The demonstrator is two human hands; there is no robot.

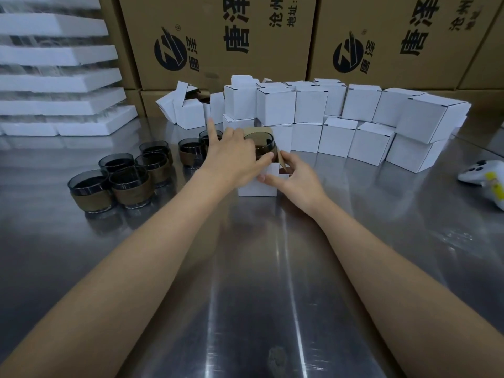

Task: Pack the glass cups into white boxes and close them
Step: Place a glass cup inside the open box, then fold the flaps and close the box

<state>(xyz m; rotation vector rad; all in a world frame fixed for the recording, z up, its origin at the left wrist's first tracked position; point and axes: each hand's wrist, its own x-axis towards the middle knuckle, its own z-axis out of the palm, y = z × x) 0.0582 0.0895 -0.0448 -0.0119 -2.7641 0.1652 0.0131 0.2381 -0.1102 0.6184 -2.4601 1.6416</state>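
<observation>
The near half of the shiny steel table [245, 296] is free, open from the near edge. Toward the left edge, a cluster of dark glass cups with brown sleeves [131, 184] blocks passage. Stacked white cardboard boxes [362, 105] wall off the far edge. White foam trays [68, 126] fill the far left corner, and a white handheld controller [480, 175] lies at the right edge.

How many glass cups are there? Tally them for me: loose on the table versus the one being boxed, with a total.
Glass cups loose on the table: 7
Glass cup partly in the open white box: 1
Total: 8
</observation>
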